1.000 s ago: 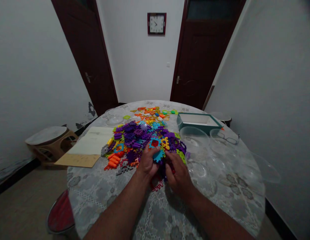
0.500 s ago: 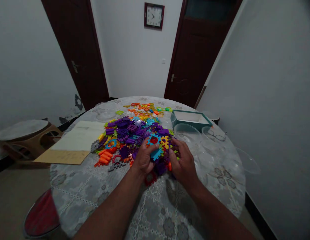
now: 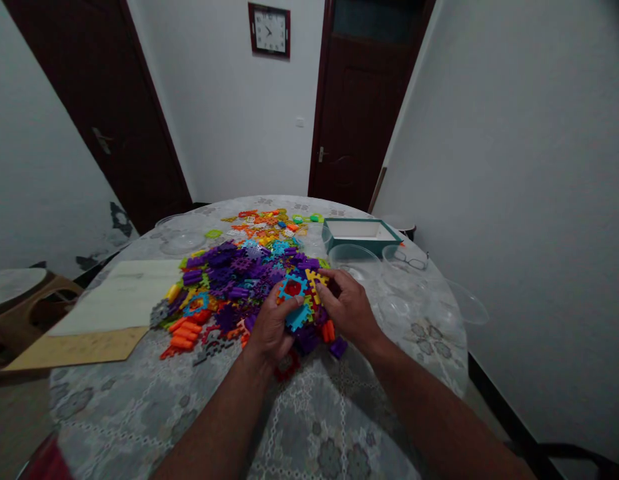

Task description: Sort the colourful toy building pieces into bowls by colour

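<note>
Pinching a yellow triangular block [image 3: 312,280] in the right grip [image 3: 348,305], with the thumb and fingers drawn in narrow on its edge. Holding a cluster of blue toothed blocks [image 3: 299,317] in the left grip [image 3: 273,325], with the thumb laid across the front. Showing some red inside the upper blue frame, plus a bit of lime green at the side. Can't tell if the yellow one is hooked into the blue ones or only up against them, tbh. Keeping both just above the near edge of a big, mostly purple heap of blocks [image 3: 239,267], on a worktop [image 3: 309,427] with a floral cloth. Also got a dark red block [image 3: 280,373] below the left grip, a purple block [image 3: 338,347] below the right, and orange blocks [image 3: 184,333] off to the left. Over on the right: a teal box [image 3: 364,245], clear plastic tubs [image 3: 356,267] and eyeglasses [image 3: 413,261].
</note>
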Demonstrator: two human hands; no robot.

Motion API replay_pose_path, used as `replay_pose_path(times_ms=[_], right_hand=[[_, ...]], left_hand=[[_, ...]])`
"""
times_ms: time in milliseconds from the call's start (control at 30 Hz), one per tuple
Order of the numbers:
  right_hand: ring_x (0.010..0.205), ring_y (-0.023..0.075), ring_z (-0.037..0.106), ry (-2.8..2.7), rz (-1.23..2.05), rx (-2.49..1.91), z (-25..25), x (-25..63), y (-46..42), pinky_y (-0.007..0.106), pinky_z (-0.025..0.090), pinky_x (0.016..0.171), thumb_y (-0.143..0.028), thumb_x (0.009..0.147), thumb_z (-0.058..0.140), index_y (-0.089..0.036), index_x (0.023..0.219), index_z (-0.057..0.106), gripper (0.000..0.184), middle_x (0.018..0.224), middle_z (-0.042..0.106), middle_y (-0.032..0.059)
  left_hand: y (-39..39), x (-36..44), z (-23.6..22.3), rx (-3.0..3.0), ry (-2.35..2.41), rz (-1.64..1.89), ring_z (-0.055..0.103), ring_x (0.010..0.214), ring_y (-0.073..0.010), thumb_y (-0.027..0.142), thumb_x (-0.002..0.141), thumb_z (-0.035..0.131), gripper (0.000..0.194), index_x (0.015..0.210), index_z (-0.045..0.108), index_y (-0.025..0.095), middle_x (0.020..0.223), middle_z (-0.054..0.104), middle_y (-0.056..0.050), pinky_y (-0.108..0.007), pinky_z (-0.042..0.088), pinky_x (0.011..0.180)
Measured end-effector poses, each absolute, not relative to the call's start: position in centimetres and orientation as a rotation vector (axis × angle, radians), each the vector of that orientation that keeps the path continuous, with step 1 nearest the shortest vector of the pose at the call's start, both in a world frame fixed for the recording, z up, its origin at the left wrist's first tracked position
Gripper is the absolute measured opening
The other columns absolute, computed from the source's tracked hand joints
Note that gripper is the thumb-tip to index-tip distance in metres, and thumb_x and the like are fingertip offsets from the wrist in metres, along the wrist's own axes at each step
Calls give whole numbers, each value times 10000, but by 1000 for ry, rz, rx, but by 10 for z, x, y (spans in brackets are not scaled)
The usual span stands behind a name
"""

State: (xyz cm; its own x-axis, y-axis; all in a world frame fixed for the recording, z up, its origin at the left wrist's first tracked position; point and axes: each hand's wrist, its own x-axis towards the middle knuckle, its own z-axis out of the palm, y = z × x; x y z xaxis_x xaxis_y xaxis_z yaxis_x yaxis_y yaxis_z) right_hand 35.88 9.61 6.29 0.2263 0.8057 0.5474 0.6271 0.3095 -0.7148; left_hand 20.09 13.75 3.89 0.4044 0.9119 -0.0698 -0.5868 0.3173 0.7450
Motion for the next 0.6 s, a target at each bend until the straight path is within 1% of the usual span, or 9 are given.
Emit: replay_pose_path(times_ms=[67,167,267,333,400,500,600], right_hand=[[964,242,732,-1396,308,-1373,57,363,100,393,593,896,-341,961,652,-216,1188,760,281,1084,778,79],[951,249,741,-1269,469,-1338,49,368,103,381,600,847,-406,953,676,-212,1202,755,324,1086,795,78],[914,251,738,-1183,496,-1319,47,372,100,370,601,790,-440,946,693,-205,1223,744,367,1062,796,82],[924,250,735,-1195,420,-1309,50,374,95,372,602,796,-431,959,684,-215,1222,745,346,1065,788,81],[969,248,726,-1279,283,-1307,55,377,89,384,600,838,-397,980,663,-233,1220,748,303,1097,773,82],[988,241,706,-1420,89,-1306,61,379,82,395,593,856,-337,1004,623,-246,1220,742,263,1120,747,86],[979,234,699,-1464,7,-1310,65,379,79,397,598,855,-294,1014,598,-247,1215,731,246,1108,736,82]], left_hand=[[137,202,38,702,562,1052,770,870,-247,206,691,911,624,1249,632,217,1076,782,-75,-388,652,792],[138,204,37,694,594,1056,762,844,-236,210,673,915,590,1194,636,206,1069,777,-75,-387,660,760],[138,204,36,676,623,1076,747,823,-215,197,656,919,565,1144,635,215,1048,766,-52,-379,663,750],[139,204,36,668,644,1096,733,803,-198,195,659,914,530,1114,642,217,1028,758,-41,-372,662,743],[139,203,36,662,666,1108,724,794,-189,195,668,906,510,1109,651,219,1019,752,-38,-368,662,739],[138,203,37,657,686,1112,724,794,-192,194,673,900,516,1125,653,225,1025,751,-40,-372,661,731],[138,204,37,665,686,1099,726,794,-199,200,686,891,503,1128,652,229,1021,750,-41,-383,663,725]])
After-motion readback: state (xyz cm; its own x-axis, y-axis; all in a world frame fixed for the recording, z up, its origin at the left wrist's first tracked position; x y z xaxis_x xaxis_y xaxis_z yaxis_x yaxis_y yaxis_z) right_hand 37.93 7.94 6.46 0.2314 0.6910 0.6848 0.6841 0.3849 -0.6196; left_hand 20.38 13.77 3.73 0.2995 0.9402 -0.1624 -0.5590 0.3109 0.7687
